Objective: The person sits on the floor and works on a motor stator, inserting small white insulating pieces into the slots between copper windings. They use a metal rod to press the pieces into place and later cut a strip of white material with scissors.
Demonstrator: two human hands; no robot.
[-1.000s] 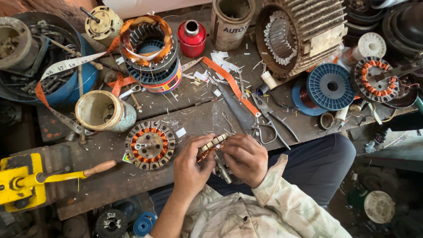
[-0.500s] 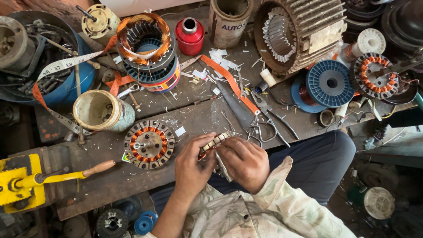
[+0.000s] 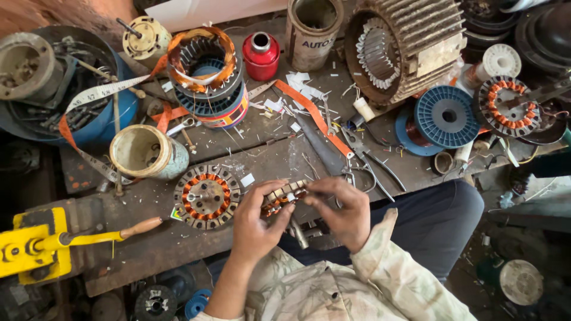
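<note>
Both hands grip one small wound stator [image 3: 284, 198] at lower centre: left hand [image 3: 254, 223] underneath, right hand [image 3: 342, 211] pinching its right end, its long axis tilting up-right.

Copper-orange wound stator [image 3: 207, 197]; red can [image 3: 260, 56]; blue spool [image 3: 446, 116].

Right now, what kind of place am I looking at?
Probably a small motor rewinding workshop: a copper-wound stator on the worn wooden bench, a ribbed motor housing, and a blue wire spool.
</note>
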